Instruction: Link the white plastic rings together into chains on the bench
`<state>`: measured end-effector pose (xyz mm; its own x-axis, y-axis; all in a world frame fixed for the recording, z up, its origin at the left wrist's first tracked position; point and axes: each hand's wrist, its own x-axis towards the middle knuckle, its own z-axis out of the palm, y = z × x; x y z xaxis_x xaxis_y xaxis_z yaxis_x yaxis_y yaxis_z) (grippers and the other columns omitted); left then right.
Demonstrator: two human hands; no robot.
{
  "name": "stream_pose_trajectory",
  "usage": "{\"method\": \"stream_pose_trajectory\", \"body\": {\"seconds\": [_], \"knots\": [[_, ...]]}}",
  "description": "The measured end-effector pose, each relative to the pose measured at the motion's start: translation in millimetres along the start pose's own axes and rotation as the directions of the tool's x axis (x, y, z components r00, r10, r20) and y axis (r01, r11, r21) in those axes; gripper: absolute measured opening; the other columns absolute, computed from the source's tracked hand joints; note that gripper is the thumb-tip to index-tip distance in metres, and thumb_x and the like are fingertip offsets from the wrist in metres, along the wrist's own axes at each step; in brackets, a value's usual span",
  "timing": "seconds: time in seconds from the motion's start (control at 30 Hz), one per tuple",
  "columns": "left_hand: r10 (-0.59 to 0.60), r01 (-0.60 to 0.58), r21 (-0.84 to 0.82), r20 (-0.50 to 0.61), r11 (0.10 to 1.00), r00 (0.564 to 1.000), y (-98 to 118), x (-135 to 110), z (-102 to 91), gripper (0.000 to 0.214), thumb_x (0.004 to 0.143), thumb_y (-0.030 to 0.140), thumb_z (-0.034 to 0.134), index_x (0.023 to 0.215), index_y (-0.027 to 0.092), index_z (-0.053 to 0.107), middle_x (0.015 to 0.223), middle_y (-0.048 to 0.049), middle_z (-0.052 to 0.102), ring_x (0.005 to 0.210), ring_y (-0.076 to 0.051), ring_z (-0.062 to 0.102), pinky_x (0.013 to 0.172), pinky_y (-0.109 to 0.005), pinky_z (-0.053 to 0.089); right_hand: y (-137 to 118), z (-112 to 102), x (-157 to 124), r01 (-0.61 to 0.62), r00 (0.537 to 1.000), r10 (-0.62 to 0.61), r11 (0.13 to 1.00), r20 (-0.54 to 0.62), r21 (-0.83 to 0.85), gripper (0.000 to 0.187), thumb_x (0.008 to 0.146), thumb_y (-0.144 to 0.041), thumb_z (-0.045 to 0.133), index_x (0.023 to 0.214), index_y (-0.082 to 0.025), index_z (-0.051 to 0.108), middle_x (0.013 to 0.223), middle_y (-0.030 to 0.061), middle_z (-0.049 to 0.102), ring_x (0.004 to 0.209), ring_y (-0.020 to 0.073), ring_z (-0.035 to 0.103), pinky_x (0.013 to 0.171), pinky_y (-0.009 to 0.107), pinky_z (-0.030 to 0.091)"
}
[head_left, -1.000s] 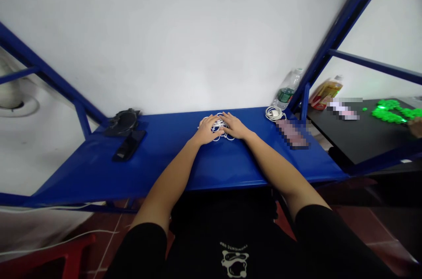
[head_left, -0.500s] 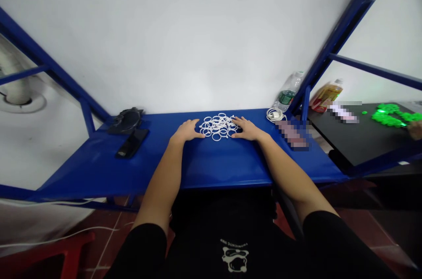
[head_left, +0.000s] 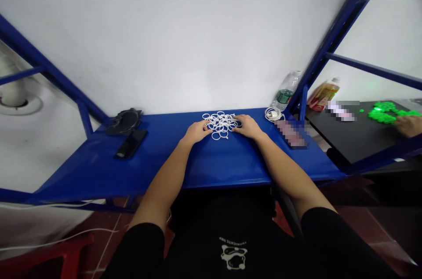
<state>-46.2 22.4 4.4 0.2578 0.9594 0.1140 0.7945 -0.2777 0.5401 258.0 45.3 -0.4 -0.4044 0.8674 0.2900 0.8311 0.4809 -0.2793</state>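
Observation:
A loose pile of thin white rings (head_left: 220, 126), some with small knobs, lies on the blue tabletop (head_left: 227, 164). At its left edge is my left hand (head_left: 196, 132), fingers bent against the rings and the thumb apart from them. My right hand (head_left: 247, 126) curves around the pile's right side, thumb and forefinger spread, fingertips touching the outer rings. Neither hand grips a ring that I can make out. The far fingers of both hands are partly hidden.
Left on the table are a black phone (head_left: 131, 144) and a dark round item (head_left: 127, 119). To the right stand a bottle (head_left: 284, 94), a coiled white cable (head_left: 274, 114) and a blurred-out object (head_left: 292, 133). Another person's hand (head_left: 409, 126) touches green pieces (head_left: 382, 114) on a black table.
My left hand has moved right, pushing the left rings inward, so the pile is narrower. My right hand stays nearly in place. The other person's hand has come further into view.

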Motion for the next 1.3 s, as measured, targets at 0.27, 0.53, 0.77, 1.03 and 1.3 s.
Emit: {"method": "stream_pose_trajectory", "body": {"seconds": [0.27, 0.53, 0.77, 1.03, 1.3], "knots": [[0.087, -0.082, -0.061, 0.074, 0.995, 0.994, 9.3, -3.3, 7.1, 0.077, 0.075, 0.056, 0.087, 0.142, 0.025, 0.065, 0.11, -0.0038, 0.076, 0.09, -0.021, 0.069, 0.081, -0.031, 0.052, -12.5, -5.4, -3.0, 0.039, 0.998, -0.029, 0.977, -0.05, 0.212, 0.025, 0.089, -0.039, 0.079, 0.103, -0.019, 0.079, 0.086, 0.0039, 0.074, 0.076, 0.018, 0.065, 0.073, 0.028, 0.047], [0.131, -0.131, -0.006, 0.038, 0.991, 0.991, 9.2, -0.6, 17.7, 0.057, 0.085, 0.046, 0.08, 0.137, 0.024, 0.069, 0.096, -0.0006, 0.076, 0.091, -0.02, 0.07, 0.084, -0.031, 0.051, -36.8, 12.0, -4.0, 0.16, 0.978, -0.188, 0.953, 0.089, 0.257, 0.016, 0.089, -0.036, 0.078, 0.098, -0.022, 0.079, 0.08, 0.0001, 0.076, 0.071, 0.0151, 0.064, 0.066, 0.025, 0.039], [0.157, -0.157, 0.004, 0.03, 0.988, 0.987, 12.9, -1.1, 20.6, 0.046, 0.092, 0.044, 0.071, 0.135, 0.026, 0.071, 0.09, 0.0009, 0.077, 0.087, -0.019, 0.07, 0.082, -0.029, 0.05, -34.0, 12.0, -2.8, 0.13, 0.989, -0.139, 0.974, 0.04, 0.186, 0.018, 0.097, -0.029, 0.067, 0.108, -0.022, 0.079, 0.092, 0.0041, 0.079, 0.081, 0.0179, 0.068, 0.071, 0.027, 0.042], [0.157, -0.149, -0.125, 0.057, 0.981, 0.986, 17.6, -5.6, 18.3, 0.05, 0.089, 0.047, 0.073, 0.133, 0.025, 0.072, 0.096, -0.0005, 0.08, 0.083, -0.018, 0.071, 0.084, -0.031, 0.055, -30.8, 11.3, -3.7, 0.138, 0.981, -0.167, 0.957, 0.096, 0.254, 0.023, 0.087, -0.042, 0.08, 0.096, -0.02, 0.077, 0.081, 0.0005, 0.075, 0.071, 0.0152, 0.064, 0.065, 0.025, 0.038], [0.198, -0.194, -0.111, 0.022, 0.975, 0.98, 16.4, -4.8, 19.9, 0.05, 0.087, 0.048, 0.076, 0.13, 0.023, 0.074, 0.12, -0.0064, 0.078, 0.103, -0.023, 0.071, 0.098, -0.038, 0.056, -29.1, 14.3, -2.8, 0.146, 0.986, -0.155, 0.98, 0.065, 0.134, 0.024, 0.093, -0.028, 0.071, 0.116, -0.022, 0.075, 0.103, 0.0062, 0.078, 0.092, 0.0218, 0.069, 0.079, 0.03, 0.049]]}}
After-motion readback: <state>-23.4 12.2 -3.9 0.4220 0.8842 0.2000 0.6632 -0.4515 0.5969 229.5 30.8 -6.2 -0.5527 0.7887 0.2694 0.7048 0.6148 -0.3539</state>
